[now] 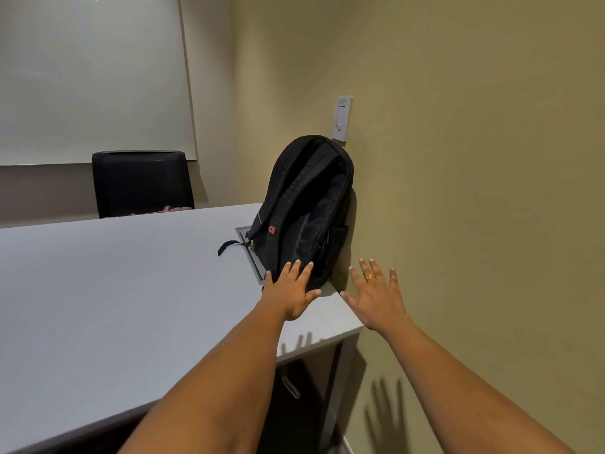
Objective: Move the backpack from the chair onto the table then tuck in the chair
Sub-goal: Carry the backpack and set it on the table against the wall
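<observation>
Small olive-walled room, pale tabletop [114, 290] run into the corner. Black backpack [304, 211] upright at the tabletop's right edge, leaned on the wall [458, 158], probably so as not to topple. Left hand [289, 294] fingers spread, touching its base; right hand [376, 299] splayed wide, empty, just beside. Likely steadying. Far chair [140, 183] at the opposite edge; chair to tuck out of view.

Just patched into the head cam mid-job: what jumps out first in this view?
The black backpack dominates: it stands upright on the white table at its far right edge, leaning on the olive wall below a white switch plate. Both hands are spread open before it, the left hand at its base, the right hand beside it, wearing a gold ring. A black chair sits behind the table's far side.
</observation>
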Available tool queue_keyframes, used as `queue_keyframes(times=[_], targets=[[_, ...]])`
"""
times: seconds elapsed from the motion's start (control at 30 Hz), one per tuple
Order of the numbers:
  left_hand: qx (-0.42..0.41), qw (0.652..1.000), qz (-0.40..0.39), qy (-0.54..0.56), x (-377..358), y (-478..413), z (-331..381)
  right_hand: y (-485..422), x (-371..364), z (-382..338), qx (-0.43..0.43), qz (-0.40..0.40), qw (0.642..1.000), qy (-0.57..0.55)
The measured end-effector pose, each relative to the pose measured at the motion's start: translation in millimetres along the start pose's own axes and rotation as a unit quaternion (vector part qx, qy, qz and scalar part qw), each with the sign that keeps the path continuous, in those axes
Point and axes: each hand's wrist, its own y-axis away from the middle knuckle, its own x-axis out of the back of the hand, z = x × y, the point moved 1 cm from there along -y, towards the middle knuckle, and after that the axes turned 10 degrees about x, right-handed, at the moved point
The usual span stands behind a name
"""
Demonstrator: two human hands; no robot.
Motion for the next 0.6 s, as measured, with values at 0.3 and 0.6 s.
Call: queue_keyframes(times=[0.3,0.6], targets=[[0.003,0.999,-0.016,-0.037,-21,122,25,124,10,-8,-0.019,-0.012,1.000,-0.022],[-0.065,0.996,-0.047,-0.047,-39,217,17,229,14,-45,-0.096,-0.027,0.995,-0.031]])
